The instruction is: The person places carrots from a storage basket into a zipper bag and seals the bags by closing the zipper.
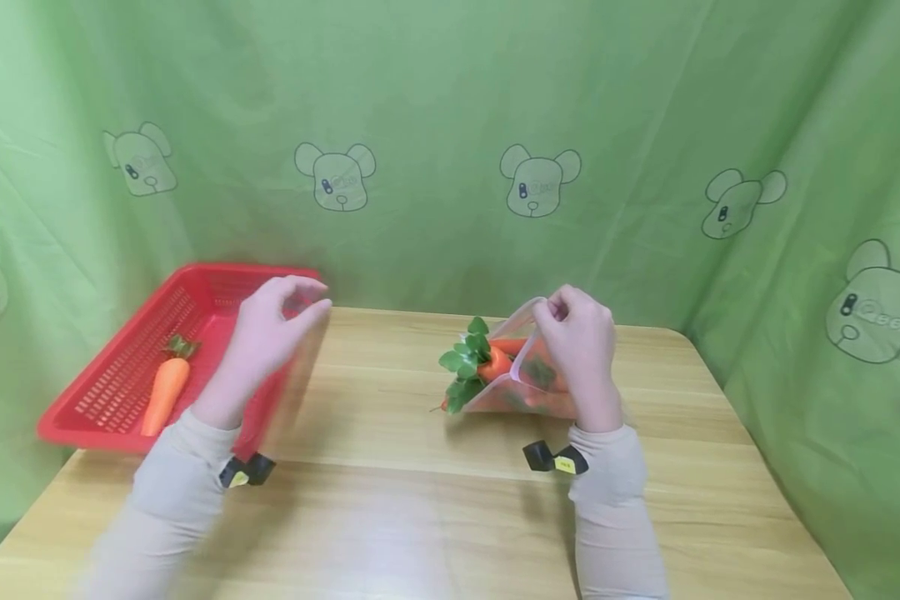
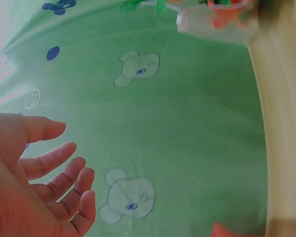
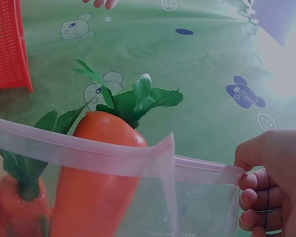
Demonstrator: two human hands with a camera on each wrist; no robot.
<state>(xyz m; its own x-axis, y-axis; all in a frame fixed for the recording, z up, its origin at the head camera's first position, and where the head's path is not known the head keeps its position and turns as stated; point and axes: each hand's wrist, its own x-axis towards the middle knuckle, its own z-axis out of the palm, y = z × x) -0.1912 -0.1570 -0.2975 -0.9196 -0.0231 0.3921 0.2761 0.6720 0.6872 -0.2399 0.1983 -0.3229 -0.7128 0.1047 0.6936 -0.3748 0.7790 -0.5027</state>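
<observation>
With thumb and fingers my right hand (image 1: 579,337) pinches the rim of a clear zip bag (image 3: 202,170), holding its mouth up. Inside the bag are carrots, a large orange carrot (image 3: 96,182) and a smaller carrot (image 3: 22,212) beside it, their green leaves (image 1: 467,362) sticking out past the opening. My left hand (image 1: 273,325) hangs in the air over the right side of the red basket (image 1: 82,421), holding nothing, its fingers loosely bent and apart from the thumb. One carrot (image 1: 167,392) with a green top lies in the basket.
Both the basket and the bag are on a wooden table (image 1: 397,500), the basket at the left and the bag right of the middle. A green curtain (image 1: 435,242) with bear-face prints hangs around the back and sides.
</observation>
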